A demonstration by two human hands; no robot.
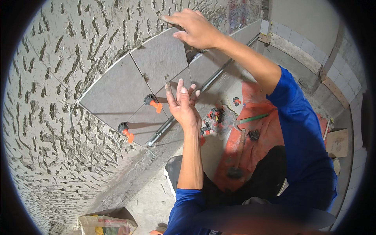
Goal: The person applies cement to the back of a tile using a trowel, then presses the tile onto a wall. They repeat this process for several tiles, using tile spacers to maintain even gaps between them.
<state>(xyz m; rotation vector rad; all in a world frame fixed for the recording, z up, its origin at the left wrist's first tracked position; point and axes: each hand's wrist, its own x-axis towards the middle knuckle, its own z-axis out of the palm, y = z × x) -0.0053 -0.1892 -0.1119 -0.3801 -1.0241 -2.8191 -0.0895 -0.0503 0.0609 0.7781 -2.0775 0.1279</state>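
Grey wall tiles stand against the rough wall, among them a left tile [111, 88] and an upper right tile [161, 55]. My right hand [196, 29] is at that right tile's top corner, its fingers stretched over the top edge and its thumb by the corner. In front of the lower tiles, my left hand [184, 105] is raised with fingers spread and nothing in it; whether it touches a tile I cannot tell. Two tile levelling clips with black caps and orange handles, an upper one [152, 102] and a lower one [125, 131], stick out from the joints.
A metal rail [160, 131] runs below the tiles. On the floor lie a red sheet [258, 141], a hammer [239, 150], a green-handled tool [252, 118] and a pile of black and orange clips [214, 114]. A printed sack [103, 225] sits at lower left, a cardboard piece [337, 143] at right.
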